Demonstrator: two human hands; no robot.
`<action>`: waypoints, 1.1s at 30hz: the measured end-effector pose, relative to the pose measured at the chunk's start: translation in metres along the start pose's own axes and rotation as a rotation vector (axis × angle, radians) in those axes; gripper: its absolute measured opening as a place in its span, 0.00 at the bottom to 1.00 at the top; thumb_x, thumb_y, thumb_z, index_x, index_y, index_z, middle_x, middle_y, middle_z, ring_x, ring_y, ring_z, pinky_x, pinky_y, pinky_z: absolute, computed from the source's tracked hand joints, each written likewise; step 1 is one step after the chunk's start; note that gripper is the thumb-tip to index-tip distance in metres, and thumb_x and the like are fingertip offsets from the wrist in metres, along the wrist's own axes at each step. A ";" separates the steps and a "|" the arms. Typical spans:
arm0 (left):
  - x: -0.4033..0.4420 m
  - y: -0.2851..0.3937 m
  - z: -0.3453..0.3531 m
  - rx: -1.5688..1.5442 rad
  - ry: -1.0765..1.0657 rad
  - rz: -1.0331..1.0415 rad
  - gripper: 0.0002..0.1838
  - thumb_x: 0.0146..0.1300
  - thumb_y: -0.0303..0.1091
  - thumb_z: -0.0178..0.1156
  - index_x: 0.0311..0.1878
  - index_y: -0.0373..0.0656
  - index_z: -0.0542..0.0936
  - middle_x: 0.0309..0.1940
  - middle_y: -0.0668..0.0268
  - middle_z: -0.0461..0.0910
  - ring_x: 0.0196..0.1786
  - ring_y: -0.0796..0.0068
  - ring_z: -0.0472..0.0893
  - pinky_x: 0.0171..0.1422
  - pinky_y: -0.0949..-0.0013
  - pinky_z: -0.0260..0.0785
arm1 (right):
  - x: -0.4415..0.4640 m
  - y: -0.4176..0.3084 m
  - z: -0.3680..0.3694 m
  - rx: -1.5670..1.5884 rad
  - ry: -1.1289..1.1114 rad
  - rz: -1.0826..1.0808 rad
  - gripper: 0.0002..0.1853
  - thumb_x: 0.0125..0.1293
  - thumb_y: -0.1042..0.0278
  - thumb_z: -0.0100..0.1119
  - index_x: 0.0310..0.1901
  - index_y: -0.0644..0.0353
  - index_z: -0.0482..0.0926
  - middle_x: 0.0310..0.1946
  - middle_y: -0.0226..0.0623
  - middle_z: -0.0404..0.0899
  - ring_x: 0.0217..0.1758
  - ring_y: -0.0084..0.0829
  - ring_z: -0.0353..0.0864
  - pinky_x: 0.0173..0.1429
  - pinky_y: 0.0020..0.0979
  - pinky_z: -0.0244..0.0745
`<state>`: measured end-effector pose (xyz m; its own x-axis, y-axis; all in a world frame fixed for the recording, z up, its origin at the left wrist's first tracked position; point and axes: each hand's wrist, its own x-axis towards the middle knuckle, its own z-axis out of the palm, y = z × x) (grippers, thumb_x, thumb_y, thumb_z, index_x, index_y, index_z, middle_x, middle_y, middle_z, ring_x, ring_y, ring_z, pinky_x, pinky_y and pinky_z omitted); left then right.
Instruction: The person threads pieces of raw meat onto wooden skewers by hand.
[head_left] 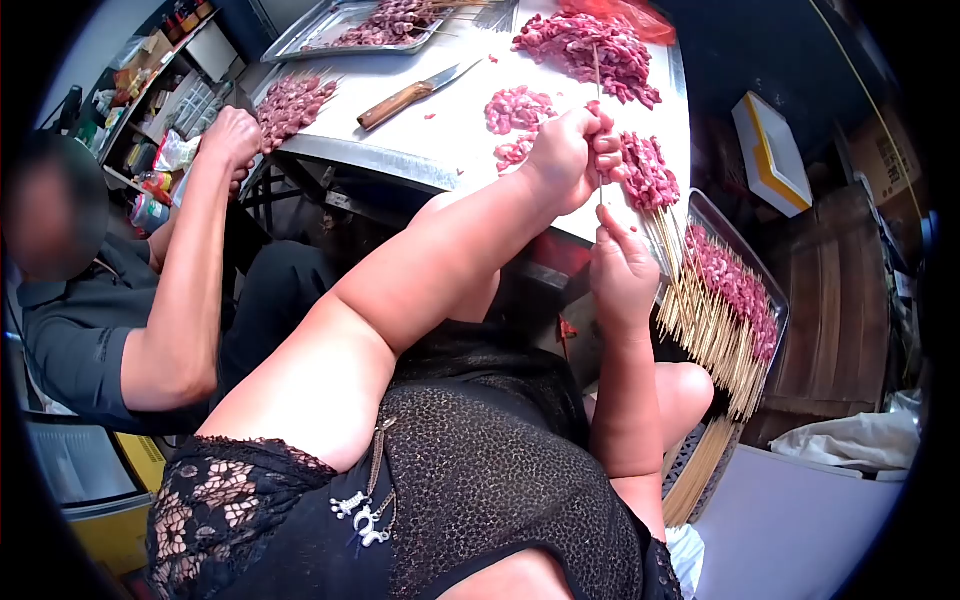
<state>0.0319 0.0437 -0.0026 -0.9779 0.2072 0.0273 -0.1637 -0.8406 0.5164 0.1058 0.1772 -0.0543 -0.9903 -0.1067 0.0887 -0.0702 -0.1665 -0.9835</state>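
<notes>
A thin wooden skewer [597, 75] stands nearly upright in front of me, its upper end reaching over the meat pile. My left hand [572, 158] is closed around its middle; any meat inside the fingers is hidden. Lower down, my right hand [624, 268] pinches the skewer near its bottom end, thumb pointing up. Beside my left hand lie small heaps of raw meat pieces [520, 108] on the white tabletop [450, 130]. A stack of finished meat skewers [650, 170] rests at the table's right edge, close to both hands.
A large raw meat pile [590, 50] and a wooden-handled knife [405, 98] lie on the table. A metal tray of skewers [735, 290] is on the right, above bare sticks [700, 470]. At left, a co-worker's hands [232, 140] are near more skewered meat [292, 108].
</notes>
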 end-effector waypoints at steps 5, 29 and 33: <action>0.001 0.020 -0.003 0.788 -0.105 -0.073 0.17 0.68 0.40 0.49 0.52 0.37 0.69 0.39 0.61 0.76 0.38 0.71 0.75 0.43 0.69 0.69 | 0.004 0.010 -0.006 0.205 0.036 0.080 0.15 0.67 0.75 0.50 0.54 0.65 0.74 0.18 0.18 0.63 0.16 0.10 0.56 0.19 0.13 0.50; 0.027 0.070 -0.022 2.149 0.266 -0.083 0.12 0.53 0.41 0.65 0.33 0.42 0.84 0.27 0.60 0.82 0.32 0.69 0.81 0.40 0.67 0.72 | -0.002 0.006 -0.025 0.146 0.035 -0.009 0.14 0.66 0.77 0.51 0.53 0.64 0.75 0.20 0.19 0.66 0.20 0.10 0.60 0.23 0.13 0.55; 0.029 0.062 -0.004 2.383 0.070 -0.058 0.08 0.52 0.34 0.62 0.33 0.42 0.84 0.26 0.60 0.82 0.29 0.69 0.81 0.39 0.67 0.72 | -0.003 0.007 -0.025 0.151 0.047 0.014 0.14 0.66 0.77 0.51 0.52 0.65 0.76 0.21 0.19 0.66 0.21 0.10 0.60 0.24 0.13 0.56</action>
<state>-0.0073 -0.0044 0.0268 -0.9891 0.1472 -0.0086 0.1420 0.9666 0.2132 0.1051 0.2013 -0.0650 -0.9959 -0.0647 0.0637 -0.0405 -0.3115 -0.9494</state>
